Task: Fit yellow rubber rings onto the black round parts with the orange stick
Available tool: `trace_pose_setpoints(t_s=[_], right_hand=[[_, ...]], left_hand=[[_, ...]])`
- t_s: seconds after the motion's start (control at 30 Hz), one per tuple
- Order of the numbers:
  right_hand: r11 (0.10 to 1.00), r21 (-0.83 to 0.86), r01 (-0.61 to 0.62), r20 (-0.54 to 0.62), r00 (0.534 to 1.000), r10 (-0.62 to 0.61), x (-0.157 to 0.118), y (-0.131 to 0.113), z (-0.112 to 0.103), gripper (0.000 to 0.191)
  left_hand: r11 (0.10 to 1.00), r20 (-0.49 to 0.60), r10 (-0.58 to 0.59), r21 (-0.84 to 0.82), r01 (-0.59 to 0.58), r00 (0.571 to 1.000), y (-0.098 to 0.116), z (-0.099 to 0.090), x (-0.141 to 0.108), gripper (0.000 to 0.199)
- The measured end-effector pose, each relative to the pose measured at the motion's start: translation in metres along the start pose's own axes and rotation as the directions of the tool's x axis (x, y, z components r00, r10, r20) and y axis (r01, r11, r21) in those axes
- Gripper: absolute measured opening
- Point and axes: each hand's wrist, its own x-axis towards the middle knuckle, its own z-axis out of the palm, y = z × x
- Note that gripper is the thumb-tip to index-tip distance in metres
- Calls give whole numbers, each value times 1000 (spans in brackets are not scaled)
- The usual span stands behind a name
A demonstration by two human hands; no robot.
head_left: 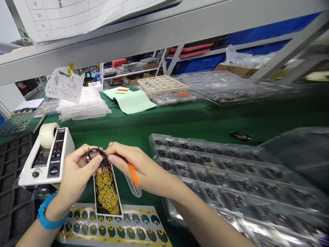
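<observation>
Between its thumb and fingers my left hand [82,166] grips a black ring-shaped part [88,156], held up above a box. My right hand [128,163] is closed, its thumb and forefinger pinched at the ring's right edge. An orange-handled tool [133,175] runs through that hand, its handle end sticking out below the palm; the tip is hidden. Under both hands lies the narrow white-edged box [118,195] with many thin yellow rings [106,192]. A sheet of round stickers [125,232] lies beneath the box's near end.
At left stands a white tape dispenser [67,145] beside a black compartment tray [15,192]. Clear trays of black parts [221,168] fill the right. Behind are green paper [136,103], plastic bags [82,104] and a beige tray [163,84]. A shelf beam [128,37] crosses above.
</observation>
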Motion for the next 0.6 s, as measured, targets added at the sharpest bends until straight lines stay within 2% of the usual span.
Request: trace_pose_setpoints(t_s=[0.13,0.2,0.3,0.43,0.5,0.6], right_hand=[[1000,-18,16,-2,1000,-16,-1,0,0,20],[1000,18,-12,-5,1000,13,-1,-1,3,22],[983,146,-108,7,994,108,1,0,8,33],[895,376,-241,45,969,242,6,5,13,41],[866,423,-268,-10,954,300,8,8,13,39],[871,411,-271,-165,917,363,9,8,10,38]], left_hand=[[1000,25,-8,-27,9,1000,1,1,-1,7],[1000,34,-4,-27,5,999,2,2,-2,6],[1000,27,8,-1,-8,1000,2,2,-1,7],[996,-27,36,80,-34,999,-4,-2,5,16],[988,-47,77,137,-70,996,-7,-4,9,15],[968,-67,126,229,-108,990,-10,-5,11,13]])
